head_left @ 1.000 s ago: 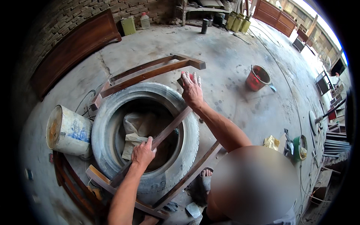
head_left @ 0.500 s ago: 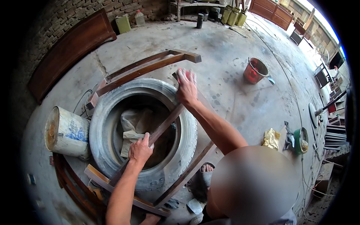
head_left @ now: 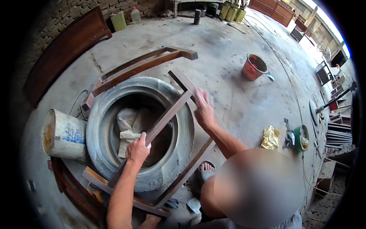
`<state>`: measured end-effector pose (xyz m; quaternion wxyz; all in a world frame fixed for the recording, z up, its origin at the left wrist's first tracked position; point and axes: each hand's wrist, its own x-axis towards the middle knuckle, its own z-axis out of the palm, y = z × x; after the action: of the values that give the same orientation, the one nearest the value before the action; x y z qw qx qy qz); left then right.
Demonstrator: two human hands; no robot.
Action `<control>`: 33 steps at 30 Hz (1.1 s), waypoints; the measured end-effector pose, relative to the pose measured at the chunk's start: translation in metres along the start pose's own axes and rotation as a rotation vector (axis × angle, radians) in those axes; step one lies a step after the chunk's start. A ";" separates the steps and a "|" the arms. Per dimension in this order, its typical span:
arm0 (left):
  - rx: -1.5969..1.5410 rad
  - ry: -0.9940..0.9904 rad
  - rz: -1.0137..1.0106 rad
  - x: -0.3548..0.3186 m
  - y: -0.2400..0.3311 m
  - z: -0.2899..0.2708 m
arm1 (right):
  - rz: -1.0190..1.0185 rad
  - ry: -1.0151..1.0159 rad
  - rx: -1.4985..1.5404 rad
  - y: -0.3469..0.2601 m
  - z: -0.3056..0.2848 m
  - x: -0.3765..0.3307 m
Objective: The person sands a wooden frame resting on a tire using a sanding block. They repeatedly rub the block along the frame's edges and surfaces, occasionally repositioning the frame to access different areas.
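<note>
Here, in the middle of the frame, we see a brown wooden frame of straight rails (head_left: 167,114) lying across the top of a large grey rubber tyre (head_left: 179,152) that rests flat on the concrete floor (head_left: 228,57). Our left hand (head_left: 137,149), low and left of centre, has its fingers curled around the middle rail of that frame, holding it. Our right hand (head_left: 203,108), right of centre, lies on the frame's far rail near the joint; it is blurred, so we cannot tell for certain whether the fingers grip the wood or merely press flat on it. Inside the tyre's hollow sits a crumpled pale cloth or sack (head_left: 129,126). Just left of the tyre a white plastic bucket (head_left: 63,134) lies on its side, touching the tyre wall. A second brown wooden frame (head_left: 141,66) lies on the floor beyond the tyre, toward the upper left. A red bucket (head_left: 254,67) stands well apart in the upper right, and a yellow rag (head_left: 270,137) lies at the right beside a small green tin (head_left: 301,137). A sandalled foot (head_left: 206,168) shows below the frame's right rail.
</note>
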<state>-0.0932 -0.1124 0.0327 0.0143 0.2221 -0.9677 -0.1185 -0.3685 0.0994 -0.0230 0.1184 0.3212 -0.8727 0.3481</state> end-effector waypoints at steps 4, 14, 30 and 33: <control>-0.007 0.030 0.039 0.011 0.010 0.002 | 0.376 -0.083 -0.331 0.116 -0.054 -0.177; 0.022 0.016 0.033 0.004 0.003 0.001 | 0.007 -0.029 -0.118 -0.005 -0.009 -0.007; -0.034 0.049 0.048 0.009 0.006 0.012 | -0.085 -0.025 -0.119 0.011 -0.018 -0.004; -0.014 0.024 0.010 0.003 0.002 0.001 | -0.109 -0.132 -0.161 0.014 -0.027 -0.021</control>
<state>-0.0970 -0.1115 0.0323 0.0282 0.2187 -0.9677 -0.1224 -0.3612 0.1359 -0.0196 0.1049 0.3799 -0.8849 0.2482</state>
